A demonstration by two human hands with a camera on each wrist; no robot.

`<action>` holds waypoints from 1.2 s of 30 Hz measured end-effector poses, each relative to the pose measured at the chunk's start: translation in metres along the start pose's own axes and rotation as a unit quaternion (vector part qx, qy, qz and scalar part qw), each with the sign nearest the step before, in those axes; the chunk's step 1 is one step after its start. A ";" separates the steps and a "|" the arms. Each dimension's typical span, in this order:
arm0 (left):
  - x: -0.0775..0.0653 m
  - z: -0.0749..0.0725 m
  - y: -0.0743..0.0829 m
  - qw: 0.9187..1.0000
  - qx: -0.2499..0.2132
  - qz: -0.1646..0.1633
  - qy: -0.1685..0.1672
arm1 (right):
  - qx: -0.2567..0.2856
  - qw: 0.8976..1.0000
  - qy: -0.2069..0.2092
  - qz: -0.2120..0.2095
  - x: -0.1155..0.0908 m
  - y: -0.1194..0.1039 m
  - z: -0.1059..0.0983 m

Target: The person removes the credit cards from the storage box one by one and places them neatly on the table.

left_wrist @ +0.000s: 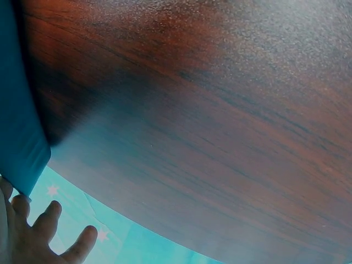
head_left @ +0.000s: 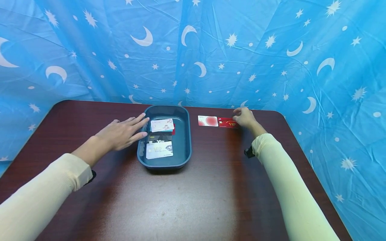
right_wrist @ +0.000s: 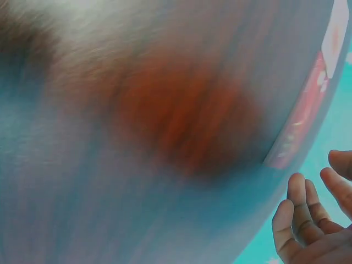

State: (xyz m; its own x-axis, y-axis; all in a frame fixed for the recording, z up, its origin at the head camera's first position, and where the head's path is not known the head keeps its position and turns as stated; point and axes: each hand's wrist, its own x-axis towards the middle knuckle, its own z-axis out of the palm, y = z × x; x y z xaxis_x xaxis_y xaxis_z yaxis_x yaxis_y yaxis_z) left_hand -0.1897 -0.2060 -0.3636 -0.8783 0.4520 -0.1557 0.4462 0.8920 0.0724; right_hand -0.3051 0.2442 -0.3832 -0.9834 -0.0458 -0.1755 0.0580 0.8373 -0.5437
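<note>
A dark blue tray [head_left: 182,160] stands at the table's far middle, holding several cards, among them a white card [head_left: 162,125] above and a silver VIP card [head_left: 159,150] below. My left hand [head_left: 125,134] has its fingers stretched out at the tray's left rim. To the right of the tray, a white card with a red circle [head_left: 208,121] lies edge to edge with a red VIP card [head_left: 227,122]. Just beside the red card's right end is my right hand [head_left: 245,117], fingers loosely bent; the right wrist view shows nothing in its grasp and a gap to the red card [right_wrist: 297,118].
The dark wooden table [head_left: 187,204] has rounded far corners. A blue curtain [head_left: 208,43] with white moons and stars hangs behind it and along its right side.
</note>
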 end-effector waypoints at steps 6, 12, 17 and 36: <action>0.000 0.000 -0.001 1.000 0.001 0.002 0.001 | 0.016 0.999 -0.016 -0.038 0.001 -0.027 -0.008; 0.000 0.001 -0.001 1.000 -0.001 0.004 0.004 | 0.057 0.994 -0.050 -0.081 -0.005 -0.064 -0.010; 0.000 0.001 -0.001 1.000 -0.002 0.004 0.006 | 0.112 0.985 -0.077 -0.105 -0.012 -0.095 -0.007; 0.000 0.002 -0.001 1.000 -0.002 0.002 0.011 | 0.218 0.953 -0.164 -0.135 -0.025 -0.182 0.052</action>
State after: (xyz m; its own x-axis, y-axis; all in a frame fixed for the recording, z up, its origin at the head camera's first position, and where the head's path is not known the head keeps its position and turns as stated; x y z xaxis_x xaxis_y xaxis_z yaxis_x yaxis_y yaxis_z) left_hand -0.1897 -0.2068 -0.3652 -0.8798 0.4561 -0.1336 0.4497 0.8899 0.0762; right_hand -0.2818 0.0649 -0.3225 -0.8706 -0.4545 -0.1885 -0.0535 0.4683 -0.8820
